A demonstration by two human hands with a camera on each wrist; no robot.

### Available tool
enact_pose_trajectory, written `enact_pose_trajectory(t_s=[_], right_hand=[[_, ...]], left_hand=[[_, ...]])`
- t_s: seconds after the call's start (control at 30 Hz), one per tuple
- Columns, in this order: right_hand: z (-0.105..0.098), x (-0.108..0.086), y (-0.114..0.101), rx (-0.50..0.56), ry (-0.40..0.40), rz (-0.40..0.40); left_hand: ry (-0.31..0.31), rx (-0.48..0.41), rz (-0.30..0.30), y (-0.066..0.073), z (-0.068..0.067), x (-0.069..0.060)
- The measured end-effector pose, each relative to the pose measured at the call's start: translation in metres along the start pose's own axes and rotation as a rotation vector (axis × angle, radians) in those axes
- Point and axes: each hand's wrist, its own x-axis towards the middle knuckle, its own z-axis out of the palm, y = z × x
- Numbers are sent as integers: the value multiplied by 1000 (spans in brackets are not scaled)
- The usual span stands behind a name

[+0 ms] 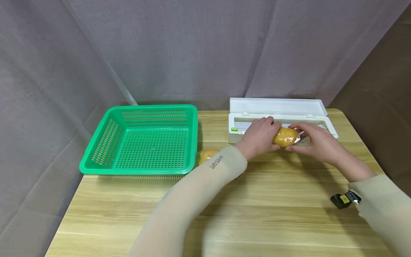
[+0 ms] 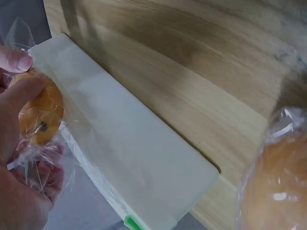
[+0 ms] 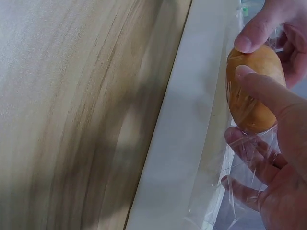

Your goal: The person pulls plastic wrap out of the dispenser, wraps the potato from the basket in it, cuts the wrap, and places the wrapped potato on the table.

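Observation:
An orange-yellow oval fruit [image 1: 285, 137] in clear cling film is held between both hands, above the front of a white cling film dispenser [image 2: 129, 139]. My left hand [image 1: 261, 137] grips its left end. From the right, my right hand [image 1: 321, 142] holds the other end, its thumb pressed on the skin in the right wrist view. Loose film [image 3: 235, 163] hangs around the right fingers. A dark stem spot shows on the fruit [image 2: 41, 112] in the left wrist view. Another wrapped fruit [image 1: 208, 154] lies beside my left forearm, partly hidden by it.
A green plastic basket [image 1: 138, 172] stands on the wooden table [image 1: 273, 221] at the left. The dispenser's lid [image 1: 277, 106] is raised at the back, and a green slider [image 1: 234, 129] sits at its left end. A grey curtain [image 1: 192, 53] hangs behind.

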Motion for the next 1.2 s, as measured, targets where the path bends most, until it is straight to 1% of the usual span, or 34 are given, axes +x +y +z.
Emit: enact_pose_trajectory(t_s=[0.07, 0.27, 0.5, 0.6, 0.7, 0.87, 0.97, 1.03, 1.1, 1.2], right_hand=[[0, 0, -1, 9, -1, 8], [-3, -3, -4, 34, 9, 57], [-4, -5, -6, 43, 21, 39], [-5, -6, -7, 41, 30, 32], [-4, -6, -8, 40, 38, 27], [-4, -5, -9, 38, 26, 34], [-5, -5, -9, 33, 16, 36], [-5, -6, -9, 28, 16, 33], [-4, -6, -9, 19, 32, 18], [-2, -6, -7, -16, 70, -28]], left_hand=[[4, -16, 0, 0, 0, 0], [-3, -107, -15, -4, -1, 1], [-8, -253, -45, -8, -6, 3], [-17, -299, -60, -10, -8, 5], [-31, -299, -59, -12, -9, 7], [-54, -239, -64, -14, -12, 11], [-56, -219, -62, -15, -13, 11], [-56, -223, -57, -16, -14, 11], [-56, -230, -48, -18, -15, 11], [-68, -249, -38, -20, -16, 11]])
